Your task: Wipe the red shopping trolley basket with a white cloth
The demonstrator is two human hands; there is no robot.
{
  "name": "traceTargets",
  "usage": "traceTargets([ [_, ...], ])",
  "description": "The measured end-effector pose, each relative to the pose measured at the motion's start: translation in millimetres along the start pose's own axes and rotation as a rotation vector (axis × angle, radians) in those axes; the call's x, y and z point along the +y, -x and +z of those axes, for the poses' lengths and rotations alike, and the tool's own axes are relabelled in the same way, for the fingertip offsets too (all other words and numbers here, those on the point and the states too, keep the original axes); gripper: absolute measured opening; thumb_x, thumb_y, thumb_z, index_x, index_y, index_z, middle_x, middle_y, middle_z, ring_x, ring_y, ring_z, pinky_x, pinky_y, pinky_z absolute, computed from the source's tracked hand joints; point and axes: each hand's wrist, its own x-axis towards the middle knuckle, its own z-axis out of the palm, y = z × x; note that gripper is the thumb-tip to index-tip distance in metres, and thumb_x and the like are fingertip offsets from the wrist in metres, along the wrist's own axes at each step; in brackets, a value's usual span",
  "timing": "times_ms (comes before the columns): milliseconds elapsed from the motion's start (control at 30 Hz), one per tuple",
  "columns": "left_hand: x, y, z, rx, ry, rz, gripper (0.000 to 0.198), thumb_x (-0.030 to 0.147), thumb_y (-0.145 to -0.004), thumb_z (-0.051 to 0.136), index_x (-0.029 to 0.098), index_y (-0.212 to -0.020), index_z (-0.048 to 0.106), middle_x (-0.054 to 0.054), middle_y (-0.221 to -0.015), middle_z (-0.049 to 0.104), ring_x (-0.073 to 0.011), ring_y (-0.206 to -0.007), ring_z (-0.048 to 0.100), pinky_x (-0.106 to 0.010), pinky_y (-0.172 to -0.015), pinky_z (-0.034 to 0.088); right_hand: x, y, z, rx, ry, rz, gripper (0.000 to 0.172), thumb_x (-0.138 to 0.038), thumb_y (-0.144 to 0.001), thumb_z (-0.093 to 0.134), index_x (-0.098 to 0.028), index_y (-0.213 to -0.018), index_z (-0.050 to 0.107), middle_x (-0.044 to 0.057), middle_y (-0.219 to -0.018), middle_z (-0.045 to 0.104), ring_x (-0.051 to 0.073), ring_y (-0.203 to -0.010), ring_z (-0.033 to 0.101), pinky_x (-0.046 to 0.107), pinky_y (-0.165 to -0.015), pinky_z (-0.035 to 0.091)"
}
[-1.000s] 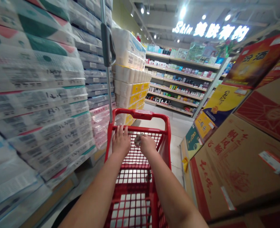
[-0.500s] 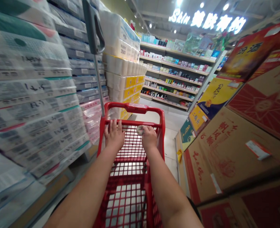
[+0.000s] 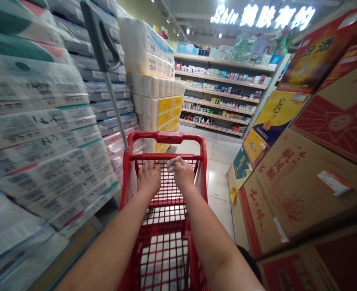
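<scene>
A red shopping cart [image 3: 204,165] with a mesh basket stands in front of me. My right hand [image 3: 183,176] is closed around a crumpled whitish cloth [image 3: 174,164], over the far part of the upper basket just below the red bar. Left of it, my left hand [image 3: 149,178] hovers over or rests on the same mesh; contact cannot be made out. Its fingers are loosely stretched and hold nothing. A grey handle [image 3: 101,44] on a metal pole rises at the cart's far left corner.
Stacked paper packs [image 3: 39,117] wall the left side, with toilet roll bales [image 3: 148,60] farther on. Cardboard cartons [image 3: 290,182] are piled close on the right. Shelves of small boxes [image 3: 220,76] stand at the aisle's far end, beyond pale floor tiles [image 3: 220,178].
My left hand has drawn back from the red bar, its fingers closer together. My right hand has shifted slightly left with the cloth. The cart and pole appear a little farther left in view.
</scene>
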Motion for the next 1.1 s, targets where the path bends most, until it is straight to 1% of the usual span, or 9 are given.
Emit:
traceTargets([
  [133, 9.2, 11.4, 11.6, 0.0, -0.002, 0.011, 0.054, 0.021, -0.085, 0.043, 0.018, -0.138, 0.045, -0.014, -0.148, 0.037, -0.03, -0.14, 0.026, -0.049, -0.113, 0.024, -2.9, -0.3, 0.8, -0.087, 0.007, 0.051, 0.022, -0.017, -0.084, 0.052, -0.022, -0.103, 0.064, 0.006, -0.11, 0.063, 0.021, -0.098, 0.057, 0.031, -0.083, 0.041],
  [300, 14.5, 21.2, 29.5, -0.148, -0.031, -0.008, 0.068, 0.011, -0.079, 0.04, 0.019, -0.146, 0.034, -0.007, -0.159, 0.02, -0.0278, -0.147, 0.007, -0.053, -0.116, 0.013, -5.1, -0.2, 7.7, 0.009, 0.008, -0.005, 0.025, -0.017, -0.086, 0.05, -0.022, -0.106, 0.063, 0.006, -0.113, 0.062, 0.02, -0.103, 0.056, 0.03, -0.084, 0.04],
  [367, 12.5, 21.9, 32.9, -0.17, -0.066, -0.025, 0.069, 0.01, -0.079, 0.039, 0.018, -0.147, 0.032, -0.006, -0.159, 0.016, -0.0271, -0.147, 0.003, -0.053, -0.117, 0.011, -5.8, -0.4, 11.6, -0.068, 0.025, 0.021, 0.021, -0.021, -0.084, 0.055, -0.021, -0.103, 0.065, 0.007, -0.108, 0.063, 0.021, -0.098, 0.058, 0.03, -0.08, 0.042],
  [467, 9.5, 22.4, 33.0, -0.17, -0.081, -0.037, 0.069, 0.012, -0.079, 0.04, 0.018, -0.148, 0.031, -0.006, -0.159, 0.015, -0.0271, -0.147, 0.003, -0.053, -0.117, 0.012, -7.6, -1.0, 14.8, -0.152, 0.039, 0.016, 0.018, -0.022, -0.081, 0.059, -0.02, -0.098, 0.065, 0.007, -0.103, 0.064, 0.021, -0.091, 0.06, 0.03, -0.077, 0.042],
  [633, 9.7, 25.1, 26.4, -0.158, -0.031, -0.057, 0.069, 0.014, -0.079, 0.041, 0.015, -0.147, 0.031, -0.009, -0.159, 0.016, -0.0303, -0.147, 0.007, -0.055, -0.116, 0.014, -10.6, -1.3, 14.4, -0.076, 0.04, 0.035, 0.025, -0.016, -0.084, 0.052, -0.02, -0.106, 0.062, 0.007, -0.111, 0.062, 0.021, -0.098, 0.058, 0.03, -0.08, 0.041],
  [733, 9.9, 24.5, 19.1, -0.149, -0.017, -0.073, 0.063, 0.017, -0.082, 0.038, 0.009, -0.144, 0.035, -0.015, -0.156, 0.025, -0.0319, -0.145, 0.015, -0.055, -0.115, 0.015, -11.7, -0.6, 16.9, -0.104, 0.033, 0.024, 0.022, -0.017, -0.082, 0.055, -0.02, -0.102, 0.063, 0.007, -0.106, 0.064, 0.021, -0.093, 0.059, 0.029, -0.077, 0.041],
  [833, 9.0, 22.4, 11.9, -0.089, -0.013, -0.106, 0.06, 0.02, -0.083, 0.04, 0.007, -0.141, 0.04, -0.017, -0.152, 0.032, -0.0321, -0.142, 0.024, -0.053, -0.114, 0.019, -13.0, 0.6, 21.6, -0.021, 0.018, -0.028, 0.023, -0.013, -0.084, 0.049, -0.022, -0.102, 0.062, 0.005, -0.108, 0.063, 0.019, -0.095, 0.057, 0.029, -0.08, 0.041],
  [967, 5.8, 26.2, 13.1, 0.005, -0.038, -0.14, 0.062, 0.021, -0.082, 0.043, 0.011, -0.144, 0.037, -0.013, -0.154, 0.029, -0.0301, -0.145, 0.015, -0.049, -0.115, 0.019, -15.4, 2.7, 26.6, -0.058, 0.01, -0.065, 0.026, -0.011, -0.08, 0.052, -0.022, -0.102, 0.062, 0.005, -0.107, 0.062, 0.019, -0.096, 0.057, 0.027, -0.078, 0.041],
  [1100, 1.7, 40.0, 24.0, -0.099, -0.099, -0.166, 0.068, 0.014, -0.081, 0.041, 0.015, -0.148, 0.029, -0.011, -0.158, 0.02, -0.0274, -0.146, 0.011, -0.049, -0.116, 0.018, -18.7, 4.3, 25.6, -0.05, -0.029, -0.124, 0.029, -0.01, -0.082, 0.051, -0.022, -0.106, 0.062, 0.005, -0.109, 0.062, 0.019, -0.098, 0.056, 0.027, -0.079, 0.042],
])
